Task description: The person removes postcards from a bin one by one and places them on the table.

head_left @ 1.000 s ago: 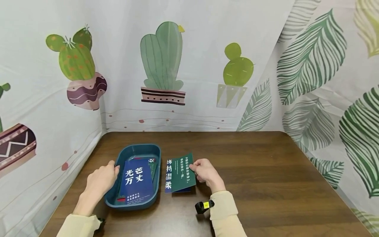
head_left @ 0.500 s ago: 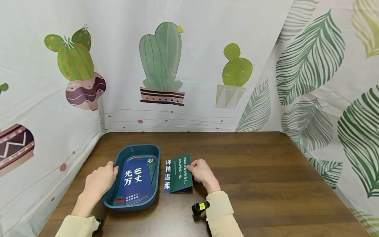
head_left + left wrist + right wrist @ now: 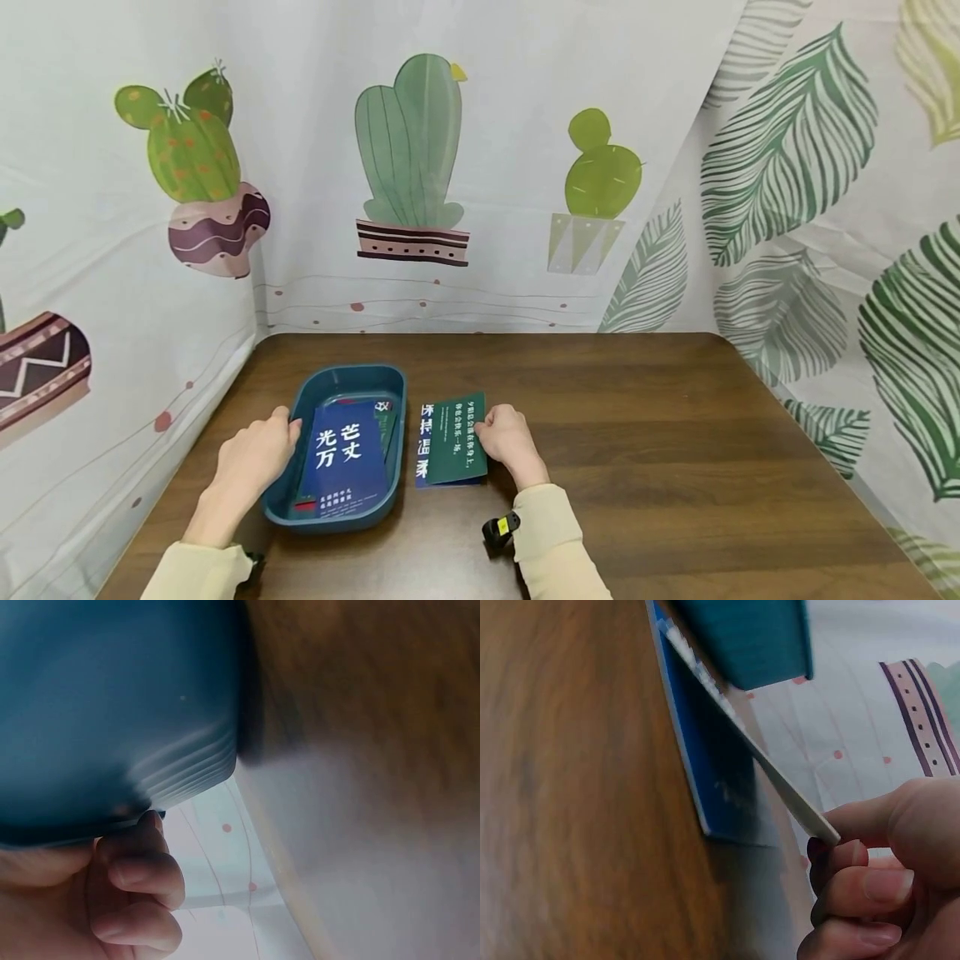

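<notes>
A blue tray (image 3: pixel 279 503) stands on the left of the table, and my left hand (image 3: pixel 257 454) grips its left rim between thumb and curled fingers. Inside it lie a blue card (image 3: pixel 348 462) with white characters and a green card (image 3: pixel 387 427) partly beneath. Right of the tray, my right hand (image 3: pixel 512 442) pinches the right edge of a green card (image 3: pixel 456 442) with white writing. That card is tilted, its right edge raised, over a blue card (image 3: pixel 697 757) lying flat on the table; most of the blue card is hidden in the head view.
The brown wooden table (image 3: pixel 637 467) extends to the right of the cards. Behind it hangs a white curtain (image 3: pixel 510 150) printed with cacti and leaves. A small black wrist camera (image 3: pixel 500 532) sits at the right sleeve.
The green card's raised right edge has come down a little and shifted slightly left, with my right hand holding it. My left hand stays on the tray rim.
</notes>
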`<state>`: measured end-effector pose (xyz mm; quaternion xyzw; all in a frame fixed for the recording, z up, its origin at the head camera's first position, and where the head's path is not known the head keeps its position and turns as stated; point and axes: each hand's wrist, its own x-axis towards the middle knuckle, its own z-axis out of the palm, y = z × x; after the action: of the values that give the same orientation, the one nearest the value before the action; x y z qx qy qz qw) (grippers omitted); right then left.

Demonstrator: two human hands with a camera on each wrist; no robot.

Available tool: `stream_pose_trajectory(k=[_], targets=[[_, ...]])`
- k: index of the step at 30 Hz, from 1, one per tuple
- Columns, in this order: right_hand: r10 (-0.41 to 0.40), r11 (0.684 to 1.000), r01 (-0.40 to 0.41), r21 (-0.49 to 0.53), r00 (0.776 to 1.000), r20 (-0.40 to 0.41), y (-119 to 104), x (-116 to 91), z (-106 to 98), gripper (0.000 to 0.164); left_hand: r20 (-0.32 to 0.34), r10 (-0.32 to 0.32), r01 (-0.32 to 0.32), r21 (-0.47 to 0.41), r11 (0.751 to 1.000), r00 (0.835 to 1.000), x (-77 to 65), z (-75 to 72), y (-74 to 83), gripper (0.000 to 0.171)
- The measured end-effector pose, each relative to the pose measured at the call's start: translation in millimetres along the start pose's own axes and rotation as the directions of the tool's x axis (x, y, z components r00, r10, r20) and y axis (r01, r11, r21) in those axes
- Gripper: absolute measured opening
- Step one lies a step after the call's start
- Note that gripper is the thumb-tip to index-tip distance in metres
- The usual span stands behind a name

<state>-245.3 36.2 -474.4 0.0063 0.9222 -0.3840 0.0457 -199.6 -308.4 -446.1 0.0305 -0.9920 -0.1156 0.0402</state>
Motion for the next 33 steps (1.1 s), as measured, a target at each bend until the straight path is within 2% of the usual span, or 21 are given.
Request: stream_pose_trajectory(k=[3, 6, 13, 16, 22, 27, 33], targets=[[0.008, 0.997, -0.007, -0.083, 1.000, 0.011, -1, 3, -1, 0.054, 0.005, 0.001, -0.001, 0.003, 1.000, 1.000, 0.9, 0.9, 1.0, 0.038], [0.007, 0.988, -0.003, -0.157, 1.000, 0.027, -4, 6, -3, 0.050, 0.000, 0.000, 0.000, 0.005, 1.000, 1.000, 1.1, 0.9, -0.3, 0.038], [0.025, 0.974, -0.001, -0.227, 0.994, 0.103, -7, 11, -7, 0.017, 0.006, 0.009, -0.009, -0.004, 1.000, 1.000, 1.8, 2.1, -0.8, 0.038], [0.020, 0.959, 0.022, -0.283, 0.989, 0.145, -9, 15, -9, 0.010, 0.003, 0.017, -0.017, -0.007, 1.000, 1.000, 1.2, 2.9, -1.2, 0.038], [0.107, 0.922, -0.001, -0.386, 0.961, 0.255, -18, 28, -13, 0.007, 0.007, 0.015, -0.015, -0.008, 1.000, 1.000, 1.4, 3.0, -2.3, 0.037], [0.160, 0.897, -0.010, -0.443, 0.939, 0.304, -26, 36, -18, 0.010, 0.021, 0.001, -0.001, -0.009, 1.000, 1.000, 1.7, 3.0, -1.6, 0.039], [0.201, 0.898, -0.008, -0.439, 0.896, 0.395, -28, 43, -24, 0.026, 0.024, -0.006, 0.006, -0.007, 1.000, 1.000, 2.1, 3.0, -1.7, 0.040]])
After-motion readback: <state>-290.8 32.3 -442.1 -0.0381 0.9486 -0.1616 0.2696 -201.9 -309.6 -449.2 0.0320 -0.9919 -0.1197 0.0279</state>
